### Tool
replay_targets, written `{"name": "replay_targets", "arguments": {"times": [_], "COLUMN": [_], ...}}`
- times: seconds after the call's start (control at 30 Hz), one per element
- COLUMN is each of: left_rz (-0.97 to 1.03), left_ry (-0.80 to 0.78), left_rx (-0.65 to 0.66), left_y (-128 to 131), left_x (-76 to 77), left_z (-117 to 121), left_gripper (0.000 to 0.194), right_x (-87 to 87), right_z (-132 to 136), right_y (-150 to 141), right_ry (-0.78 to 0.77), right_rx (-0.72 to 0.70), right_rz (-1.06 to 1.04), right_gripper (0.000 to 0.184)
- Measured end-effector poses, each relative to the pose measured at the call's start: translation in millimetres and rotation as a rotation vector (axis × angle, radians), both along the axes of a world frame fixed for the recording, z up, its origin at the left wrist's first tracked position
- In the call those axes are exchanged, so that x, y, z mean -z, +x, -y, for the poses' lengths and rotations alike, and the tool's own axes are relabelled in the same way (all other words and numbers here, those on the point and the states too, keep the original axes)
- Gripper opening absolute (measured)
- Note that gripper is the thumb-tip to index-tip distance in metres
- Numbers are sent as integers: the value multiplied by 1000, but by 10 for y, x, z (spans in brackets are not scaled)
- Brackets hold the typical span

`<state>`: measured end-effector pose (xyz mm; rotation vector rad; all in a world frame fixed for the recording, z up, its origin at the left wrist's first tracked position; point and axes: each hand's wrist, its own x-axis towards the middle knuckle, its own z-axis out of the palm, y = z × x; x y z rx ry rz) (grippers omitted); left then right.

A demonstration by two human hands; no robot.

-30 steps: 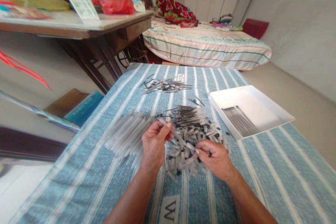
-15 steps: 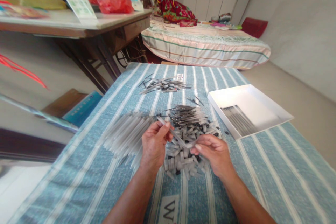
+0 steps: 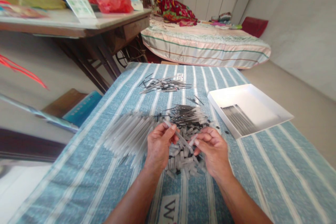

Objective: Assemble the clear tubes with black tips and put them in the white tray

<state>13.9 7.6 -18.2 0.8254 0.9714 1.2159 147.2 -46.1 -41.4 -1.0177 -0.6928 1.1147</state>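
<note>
Between the thumb and fingers of my left hand (image 3: 160,145) is a slim, translucent grey pen barrel (image 3: 184,141), slanting down to the right. My right hand (image 3: 213,149) pinches a short, pale pen cap (image 3: 193,140) close to the barrel's lower end; whether the two touch is hard to tell. Below both hands lies a heap of short caps (image 3: 183,161), partly hidden by my fingers. Left of my left hand, many translucent barrels (image 3: 126,134) lie side by side. Thin dark refills (image 3: 185,112) are bunched just beyond the caps.
A white box (image 3: 265,112) at right holds a row of pens (image 3: 238,119). Farther back lies a loose pile of thin dark and pale pieces (image 3: 166,84). A striped blue cloth (image 3: 105,189) covers the table. A sewing-machine table (image 3: 115,22) stands at left, a bed (image 3: 204,45) behind.
My left hand has shifted slightly right with the barrel. My right hand has tilted the cap more upright, at the barrel's lower end.
</note>
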Motion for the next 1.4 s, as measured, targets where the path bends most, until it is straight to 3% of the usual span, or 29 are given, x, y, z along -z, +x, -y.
{"name": "replay_targets", "arguments": {"times": [0.2, 0.33, 0.5, 1.4], "left_rz": [40, 63, 84, -101], "left_ry": [10, 23, 52, 123], "left_rx": [-38, -78, -81, -50], "left_y": [-56, -92, -88, -42], "left_x": [-16, -25, -12, -31], "left_z": [-34, -67, -74, -11], "left_gripper": [13, 11, 10, 12], "right_x": [18, 23, 38, 42], "right_z": [-1, 54, 121, 124], "right_y": [79, 88, 23, -9], "right_ry": [5, 8, -27, -5], "right_rx": [68, -32, -112, -166], "right_rz": [197, 376, 514, 606], "right_gripper": [41, 53, 55, 51]}}
